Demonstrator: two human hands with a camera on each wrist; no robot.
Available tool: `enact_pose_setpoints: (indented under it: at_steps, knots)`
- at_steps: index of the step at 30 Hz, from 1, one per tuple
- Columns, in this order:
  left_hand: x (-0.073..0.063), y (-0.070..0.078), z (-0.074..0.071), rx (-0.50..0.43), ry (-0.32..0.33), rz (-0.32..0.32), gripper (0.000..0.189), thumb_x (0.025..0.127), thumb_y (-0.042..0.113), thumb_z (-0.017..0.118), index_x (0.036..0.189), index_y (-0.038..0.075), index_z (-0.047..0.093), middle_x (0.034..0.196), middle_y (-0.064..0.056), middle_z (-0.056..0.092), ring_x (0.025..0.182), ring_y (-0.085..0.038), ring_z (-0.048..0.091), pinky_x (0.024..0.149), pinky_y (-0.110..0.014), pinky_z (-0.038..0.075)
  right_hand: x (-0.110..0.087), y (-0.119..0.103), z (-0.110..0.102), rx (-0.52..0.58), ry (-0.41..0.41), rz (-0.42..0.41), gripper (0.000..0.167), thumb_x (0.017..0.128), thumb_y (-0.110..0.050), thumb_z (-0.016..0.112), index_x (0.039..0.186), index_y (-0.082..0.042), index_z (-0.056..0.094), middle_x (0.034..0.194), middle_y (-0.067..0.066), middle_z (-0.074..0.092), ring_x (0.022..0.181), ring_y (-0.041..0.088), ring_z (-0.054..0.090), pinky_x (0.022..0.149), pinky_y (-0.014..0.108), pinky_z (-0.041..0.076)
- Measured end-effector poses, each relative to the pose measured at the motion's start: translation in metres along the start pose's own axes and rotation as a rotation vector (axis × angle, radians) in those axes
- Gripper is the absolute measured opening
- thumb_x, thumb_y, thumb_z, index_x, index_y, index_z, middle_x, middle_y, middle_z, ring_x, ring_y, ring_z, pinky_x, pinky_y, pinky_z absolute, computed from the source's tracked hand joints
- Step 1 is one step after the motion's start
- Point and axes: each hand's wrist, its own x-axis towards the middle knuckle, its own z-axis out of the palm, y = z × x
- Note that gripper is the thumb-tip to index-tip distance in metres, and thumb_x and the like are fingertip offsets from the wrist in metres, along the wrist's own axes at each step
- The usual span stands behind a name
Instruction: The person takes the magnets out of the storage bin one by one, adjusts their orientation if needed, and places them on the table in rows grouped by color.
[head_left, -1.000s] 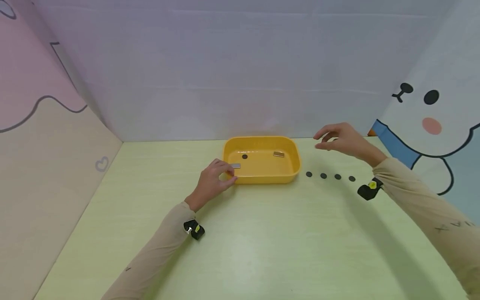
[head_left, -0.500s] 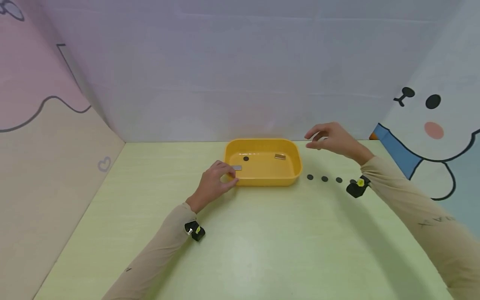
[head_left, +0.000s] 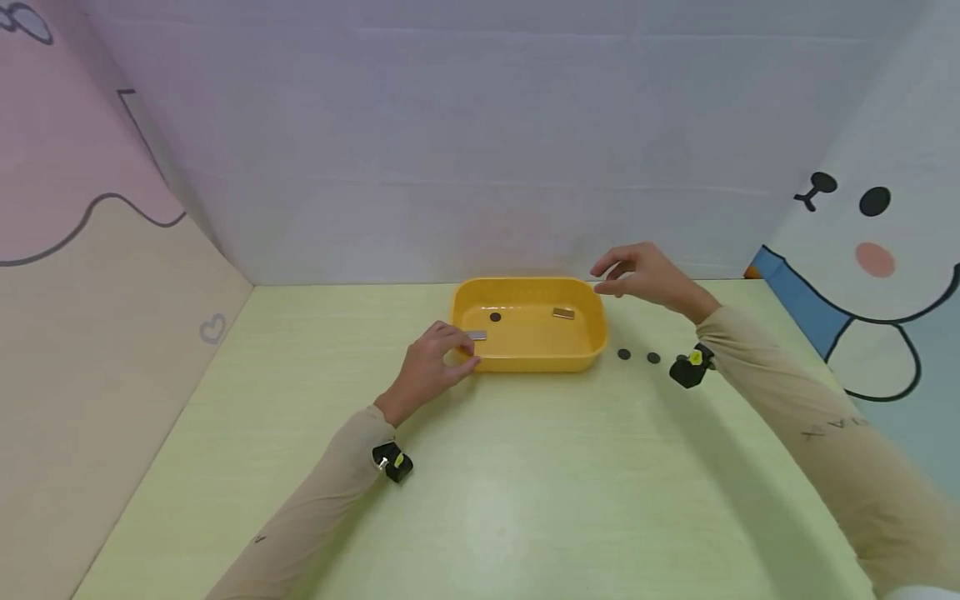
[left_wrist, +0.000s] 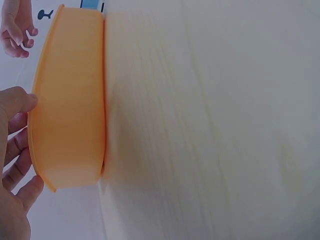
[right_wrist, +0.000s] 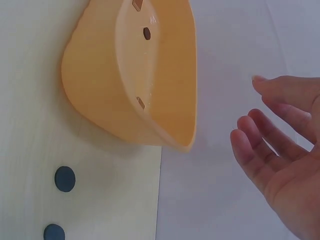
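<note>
A yellow plastic tray (head_left: 525,343) stands at the table's back edge. My left hand (head_left: 429,367) grips its front left corner; in the left wrist view the thumb and fingertips (left_wrist: 31,187) meet the orange-looking rim. Inside lie a small silver bar (head_left: 477,335), partly covered by the left hand, a gold bar (head_left: 563,314) and a dark round disc (head_left: 495,317). My right hand (head_left: 651,277) hovers by the back right corner, fingers loosely bent with nothing between them. The right wrist view shows this hand (right_wrist: 287,135) apart from the tray wall.
Several dark discs (head_left: 624,354) lie in a row on the pale green table (head_left: 495,483) to the right of the tray, some hidden behind the right wrist camera (head_left: 690,368). A white back wall (head_left: 420,150) rises behind; patterned side walls stand left and right.
My right hand has moved left, to the tray's back right corner. Its wrist camera now covers part of the disc row. The left hand stays at the tray's corner; the view shifts slightly.
</note>
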Motion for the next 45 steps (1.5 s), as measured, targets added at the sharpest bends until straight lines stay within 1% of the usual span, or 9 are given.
enact_pose_setpoints:
  at_steps: [4, 9, 18, 22, 29, 33, 37, 40, 45]
  knots:
    - [0.001, 0.001, 0.000, -0.001, -0.003, 0.001, 0.014, 0.080, 0.021, 0.075, 0.081, 0.013, 0.064, 0.083, 0.003, 0.064, 0.087, -0.015, 0.052, 0.072, -0.031, 0.048, 0.009, 0.017, 0.005, 0.028, 0.008, 0.003, 0.027, 0.082, -0.009, 0.073, 0.107, 0.000, 0.066, 0.106, 0.020, 0.063, 0.080, 0.023, 0.063, 0.065, 0.031, 0.052]
    - [0.001, 0.001, 0.001, 0.002, -0.012, -0.006, 0.013, 0.081, 0.022, 0.074, 0.082, 0.013, 0.064, 0.084, 0.004, 0.064, 0.087, -0.014, 0.052, 0.072, -0.030, 0.048, 0.010, 0.019, 0.012, 0.091, 0.015, -0.005, 0.026, 0.081, -0.007, 0.074, 0.105, 0.000, 0.066, 0.104, 0.017, 0.064, 0.084, 0.031, 0.062, 0.066, 0.031, 0.052]
    - [0.001, 0.003, 0.003, -0.003, -0.003, 0.009, 0.014, 0.080, 0.022, 0.075, 0.081, 0.013, 0.064, 0.084, 0.003, 0.064, 0.087, -0.014, 0.052, 0.072, -0.030, 0.049, 0.020, 0.026, 0.022, 0.164, 0.015, -0.037, 0.024, 0.082, -0.008, 0.073, 0.104, 0.001, 0.066, 0.106, 0.023, 0.063, 0.082, 0.021, 0.065, 0.073, 0.045, 0.052]
    - [0.001, 0.003, 0.004, 0.002, -0.001, 0.010, 0.014, 0.080, 0.022, 0.075, 0.081, 0.013, 0.064, 0.085, 0.003, 0.064, 0.088, -0.014, 0.052, 0.072, -0.030, 0.049, 0.026, 0.027, 0.028, 0.173, 0.020, -0.044, 0.024, 0.082, -0.006, 0.073, 0.103, 0.003, 0.066, 0.106, 0.026, 0.062, 0.083, 0.024, 0.065, 0.073, 0.044, 0.053]
    - [0.000, 0.005, 0.004, -0.007, 0.001, -0.003, 0.013, 0.081, 0.022, 0.074, 0.082, 0.014, 0.064, 0.084, 0.005, 0.064, 0.088, -0.013, 0.052, 0.072, -0.030, 0.048, 0.036, 0.031, 0.040, 0.236, -0.003, -0.027, 0.024, 0.082, -0.001, 0.071, 0.105, 0.005, 0.065, 0.104, 0.022, 0.063, 0.081, 0.024, 0.065, 0.071, 0.039, 0.054]
    - [0.000, 0.006, 0.005, -0.012, 0.003, 0.007, 0.013, 0.081, 0.022, 0.074, 0.081, 0.015, 0.063, 0.084, 0.005, 0.064, 0.088, -0.012, 0.052, 0.073, -0.029, 0.048, 0.040, 0.031, 0.046, 0.232, -0.003, -0.015, 0.024, 0.082, -0.001, 0.071, 0.105, 0.005, 0.065, 0.104, 0.025, 0.063, 0.082, 0.034, 0.063, 0.069, 0.038, 0.054]
    - [0.001, 0.007, 0.006, -0.017, 0.003, 0.016, 0.013, 0.081, 0.022, 0.074, 0.081, 0.014, 0.063, 0.085, 0.005, 0.064, 0.088, -0.012, 0.051, 0.073, -0.029, 0.048, 0.042, 0.027, 0.051, 0.209, -0.004, 0.004, 0.025, 0.082, -0.002, 0.071, 0.105, 0.006, 0.064, 0.102, 0.022, 0.064, 0.086, 0.040, 0.061, 0.073, 0.043, 0.053]
    - [0.002, 0.008, 0.006, -0.020, -0.003, 0.011, 0.013, 0.081, 0.022, 0.074, 0.081, 0.015, 0.063, 0.085, 0.005, 0.064, 0.088, -0.012, 0.051, 0.073, -0.028, 0.048, 0.043, 0.025, 0.055, 0.190, -0.009, 0.015, 0.027, 0.083, -0.005, 0.071, 0.106, 0.006, 0.063, 0.102, 0.019, 0.064, 0.089, 0.041, 0.060, 0.077, 0.045, 0.053]
    - [0.002, 0.009, 0.008, -0.023, -0.010, 0.001, 0.013, 0.081, 0.022, 0.074, 0.081, 0.014, 0.063, 0.086, 0.004, 0.065, 0.088, -0.013, 0.051, 0.073, -0.029, 0.048, 0.046, 0.024, 0.060, 0.181, -0.032, -0.001, 0.031, 0.084, -0.007, 0.071, 0.109, 0.008, 0.062, 0.107, 0.023, 0.062, 0.089, 0.038, 0.062, 0.078, 0.047, 0.052]
